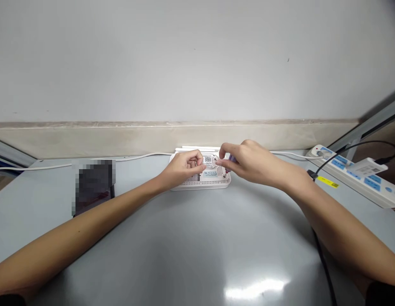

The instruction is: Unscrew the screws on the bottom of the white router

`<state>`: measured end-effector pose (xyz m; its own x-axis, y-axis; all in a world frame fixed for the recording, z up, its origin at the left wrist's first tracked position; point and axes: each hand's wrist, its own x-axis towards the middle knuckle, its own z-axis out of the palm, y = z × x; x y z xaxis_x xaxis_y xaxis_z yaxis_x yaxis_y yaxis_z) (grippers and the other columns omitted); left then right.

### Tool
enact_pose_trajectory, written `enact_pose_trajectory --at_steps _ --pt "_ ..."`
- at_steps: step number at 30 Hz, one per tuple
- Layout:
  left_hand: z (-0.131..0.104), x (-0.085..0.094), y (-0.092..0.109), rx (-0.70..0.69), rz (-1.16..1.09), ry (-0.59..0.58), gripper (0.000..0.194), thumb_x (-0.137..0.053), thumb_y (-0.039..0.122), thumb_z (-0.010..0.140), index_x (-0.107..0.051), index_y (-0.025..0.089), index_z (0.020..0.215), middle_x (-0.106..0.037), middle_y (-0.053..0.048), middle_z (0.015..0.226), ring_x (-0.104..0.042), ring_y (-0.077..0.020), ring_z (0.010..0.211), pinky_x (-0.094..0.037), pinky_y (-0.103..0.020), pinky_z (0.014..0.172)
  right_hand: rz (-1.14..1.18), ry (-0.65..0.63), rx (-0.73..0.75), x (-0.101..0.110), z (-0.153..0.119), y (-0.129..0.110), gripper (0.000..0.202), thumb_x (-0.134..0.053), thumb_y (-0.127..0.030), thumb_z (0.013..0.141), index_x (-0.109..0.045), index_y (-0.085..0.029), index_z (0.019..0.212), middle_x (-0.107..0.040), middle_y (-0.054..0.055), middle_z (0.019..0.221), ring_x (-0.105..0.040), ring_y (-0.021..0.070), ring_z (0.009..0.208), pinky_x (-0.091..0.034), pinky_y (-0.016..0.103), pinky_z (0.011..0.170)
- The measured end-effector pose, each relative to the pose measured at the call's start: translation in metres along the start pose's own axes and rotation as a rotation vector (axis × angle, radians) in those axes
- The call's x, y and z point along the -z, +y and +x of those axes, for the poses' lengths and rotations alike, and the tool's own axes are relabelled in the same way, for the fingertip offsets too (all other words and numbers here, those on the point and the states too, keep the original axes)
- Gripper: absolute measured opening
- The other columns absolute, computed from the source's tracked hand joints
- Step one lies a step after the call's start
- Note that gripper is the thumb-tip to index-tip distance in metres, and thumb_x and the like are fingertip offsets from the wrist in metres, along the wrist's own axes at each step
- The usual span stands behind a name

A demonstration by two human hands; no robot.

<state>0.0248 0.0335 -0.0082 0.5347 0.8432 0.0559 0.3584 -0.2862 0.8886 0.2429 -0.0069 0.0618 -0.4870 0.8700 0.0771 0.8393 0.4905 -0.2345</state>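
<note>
A white router (pixel 197 186) lies on the table against the wall, its vented underside facing up. It bears a QR label (pixel 208 160), and its white antennas (pixel 200 148) lie along the far side. My left hand (pixel 186 168) rests over the router's left part with the fingers curled in and the thumb near the index finger; whatever they hold is hidden. Above the right end, my right hand (pixel 245 160) is closed, thumb and index finger bent towards each other. A bit of something purple and red shows beneath its fingers, too covered to name.
On the right stands a white power strip (pixel 350 170) with a white adapter (pixel 367 167) and a black cable (pixel 325 263) with a yellow tag (pixel 326 182). A pixelated dark object (pixel 93 187) lies left. A white cord (pixel 143 156) runs along the wall (pixel 120 140).
</note>
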Motion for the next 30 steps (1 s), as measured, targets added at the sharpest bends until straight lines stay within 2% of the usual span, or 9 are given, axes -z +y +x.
enact_pose_trajectory --at_steps 3,5,10,12,15,19,24,27,30 --pt "0.000 0.000 -0.001 0.021 -0.003 -0.002 0.026 -0.060 0.036 0.083 -0.045 0.018 0.073 -0.044 0.004 0.063 -0.040 -0.0076 0.056 -0.029 -0.020 0.051 0.056 0.015 -0.023 -0.001 0.002 0.006 0.025 -0.046 -0.038 0.094 -0.061 -0.018 0.094 -0.057 0.001 0.060 -0.049 0.0146 0.056 -0.029 0.026 0.057" --pt "0.000 0.001 -0.002 0.028 0.003 -0.003 0.025 -0.060 0.035 0.083 -0.045 0.018 0.073 -0.044 0.004 0.063 -0.039 -0.0074 0.056 -0.029 -0.020 0.051 0.137 -0.011 -0.022 0.001 0.001 0.009 0.020 -0.049 -0.031 0.092 -0.059 -0.019 0.103 -0.063 0.002 0.068 -0.054 0.0152 0.061 -0.033 0.026 0.060" --pt "0.000 0.000 -0.001 0.021 0.005 0.013 0.029 -0.061 0.037 0.082 -0.043 0.018 0.071 -0.039 0.005 0.061 -0.032 -0.0066 0.053 -0.025 -0.019 0.049 0.390 -0.214 0.117 0.008 -0.004 0.008 0.026 -0.048 -0.017 0.089 -0.058 -0.024 0.112 -0.069 0.004 0.098 -0.062 0.0163 0.082 -0.040 0.025 0.066" --pt "0.000 0.000 0.000 0.018 0.007 0.015 0.029 -0.061 0.037 0.082 -0.042 0.018 0.071 -0.036 0.005 0.059 -0.030 -0.0065 0.052 -0.023 -0.019 0.048 0.418 -0.227 0.110 0.008 -0.005 0.007 0.026 -0.048 -0.019 0.090 -0.058 -0.024 0.114 -0.069 0.004 0.095 -0.061 0.0156 0.078 -0.040 0.024 0.063" --pt "-0.001 0.000 0.001 0.010 0.011 0.013 0.029 -0.061 0.036 0.082 -0.042 0.018 0.071 -0.038 0.005 0.060 -0.031 -0.0065 0.052 -0.023 -0.019 0.048 0.354 -0.165 0.053 0.005 -0.003 0.008 0.023 -0.049 -0.025 0.091 -0.057 -0.023 0.113 -0.067 0.002 0.078 -0.057 0.0139 0.063 -0.036 0.024 0.058" --pt "0.000 0.000 -0.001 0.021 0.014 0.007 0.027 -0.060 0.037 0.082 -0.043 0.018 0.072 -0.041 0.004 0.061 -0.034 -0.0072 0.053 -0.025 -0.019 0.049 0.285 -0.075 0.017 0.000 0.004 0.014 0.017 -0.048 -0.033 0.093 -0.058 -0.021 0.098 -0.064 -0.002 0.064 -0.056 0.0127 0.055 -0.036 0.024 0.058" --pt "0.001 0.000 -0.005 0.023 0.020 0.020 0.026 -0.061 0.036 0.081 -0.043 0.018 0.072 -0.041 0.005 0.060 -0.034 -0.0072 0.053 -0.025 -0.019 0.050 0.310 -0.091 -0.028 0.000 0.005 0.016 0.019 -0.047 -0.034 0.093 -0.056 -0.019 0.087 -0.061 -0.003 0.059 -0.051 0.0092 0.044 -0.034 0.023 0.055" --pt "0.001 0.000 -0.004 0.024 0.017 0.015 0.027 -0.061 0.036 0.081 -0.043 0.018 0.071 -0.041 0.005 0.060 -0.034 -0.0071 0.053 -0.025 -0.019 0.049 0.259 -0.048 -0.026 0.000 0.003 0.016 0.016 -0.047 -0.032 0.092 -0.056 -0.020 0.087 -0.061 -0.003 0.060 -0.052 0.0107 0.049 -0.034 0.024 0.056" --pt "0.001 0.000 -0.002 0.013 -0.004 0.010 0.026 -0.061 0.035 0.081 -0.043 0.018 0.072 -0.040 0.005 0.060 -0.033 -0.0065 0.052 -0.024 -0.019 0.049 0.269 -0.044 0.018 0.001 0.002 0.016 0.012 -0.052 -0.026 0.088 -0.055 -0.022 0.099 -0.065 -0.001 0.072 -0.057 0.0144 0.064 -0.036 0.025 0.061"
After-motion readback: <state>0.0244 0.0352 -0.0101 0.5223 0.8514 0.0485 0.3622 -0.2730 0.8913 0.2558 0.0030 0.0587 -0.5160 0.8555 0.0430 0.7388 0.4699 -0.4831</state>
